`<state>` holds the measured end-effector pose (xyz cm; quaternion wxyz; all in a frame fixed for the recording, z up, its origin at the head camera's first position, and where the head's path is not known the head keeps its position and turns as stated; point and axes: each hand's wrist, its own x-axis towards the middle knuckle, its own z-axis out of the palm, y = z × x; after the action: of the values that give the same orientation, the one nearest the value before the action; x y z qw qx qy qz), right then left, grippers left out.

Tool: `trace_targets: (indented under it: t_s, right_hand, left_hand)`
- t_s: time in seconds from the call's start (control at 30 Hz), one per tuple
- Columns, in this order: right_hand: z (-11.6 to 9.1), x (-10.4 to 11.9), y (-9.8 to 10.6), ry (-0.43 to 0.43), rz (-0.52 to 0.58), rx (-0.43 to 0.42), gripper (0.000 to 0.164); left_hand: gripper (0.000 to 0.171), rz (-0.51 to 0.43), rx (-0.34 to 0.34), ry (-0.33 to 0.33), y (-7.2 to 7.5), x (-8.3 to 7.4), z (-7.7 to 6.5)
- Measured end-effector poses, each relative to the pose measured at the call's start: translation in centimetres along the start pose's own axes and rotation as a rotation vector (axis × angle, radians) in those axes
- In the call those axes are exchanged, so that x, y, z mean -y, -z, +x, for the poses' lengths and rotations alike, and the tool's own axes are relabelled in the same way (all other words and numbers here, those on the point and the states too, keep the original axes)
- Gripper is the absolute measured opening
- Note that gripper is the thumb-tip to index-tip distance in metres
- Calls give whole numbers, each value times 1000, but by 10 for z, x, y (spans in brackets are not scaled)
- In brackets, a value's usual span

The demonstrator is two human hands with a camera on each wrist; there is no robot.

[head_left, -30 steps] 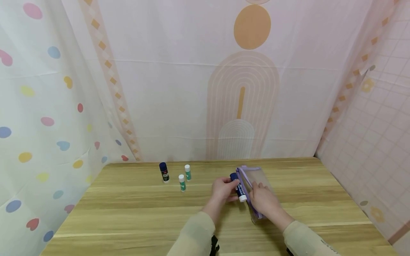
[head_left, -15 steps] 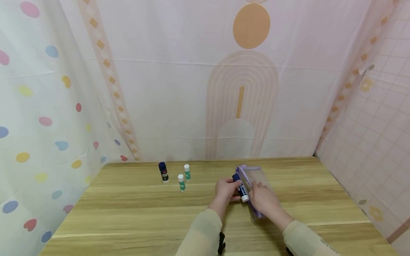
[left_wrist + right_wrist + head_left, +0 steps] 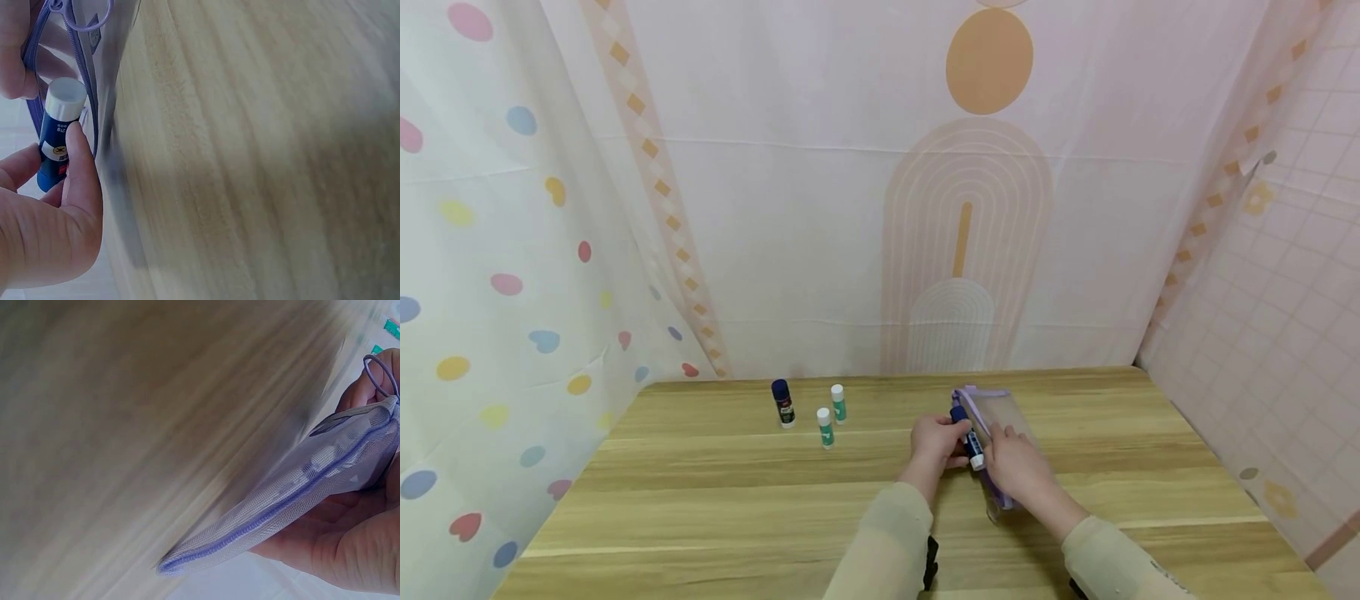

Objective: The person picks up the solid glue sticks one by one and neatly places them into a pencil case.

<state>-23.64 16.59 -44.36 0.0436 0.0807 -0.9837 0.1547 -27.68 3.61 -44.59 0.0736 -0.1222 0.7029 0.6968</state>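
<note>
My left hand (image 3: pixel 937 442) pinches a dark blue glue stick (image 3: pixel 970 443) between thumb and fingers, its white end toward me. The glue stick (image 3: pixel 55 147) lies at the open mouth of a see-through mesh zipper pouch (image 3: pixel 1011 417) with purple edging. My right hand (image 3: pixel 1018 465) grips the pouch by its open side, fingers at the zipper edge. In the right wrist view the mesh pouch (image 3: pixel 281 494) stretches beside the palm, its lower corner near the table. A purple loop (image 3: pixel 87 25) hangs from the zipper in the left wrist view.
Left of my hands, another dark blue glue stick (image 3: pixel 784 406) stands on the wooden table (image 3: pixel 715 492). Two smaller green glue sticks with white caps, a nearer one (image 3: pixel 826 429) and a farther one (image 3: pixel 838 405), stand beside it. Patterned curtains (image 3: pixel 820 208) hang behind.
My left hand has moved slightly right with the glue stick, bringing it over the pouch's opening. My right hand and the pouch stay nearly in place.
</note>
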Motion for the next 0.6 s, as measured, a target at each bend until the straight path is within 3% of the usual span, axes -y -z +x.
trace_targets:
  t_s: [0.6]
  right_hand:
    - [-1, 1, 2, 27, 1, -23, 40]
  left_hand:
    - [21, 30, 18, 7, -6, 3, 1]
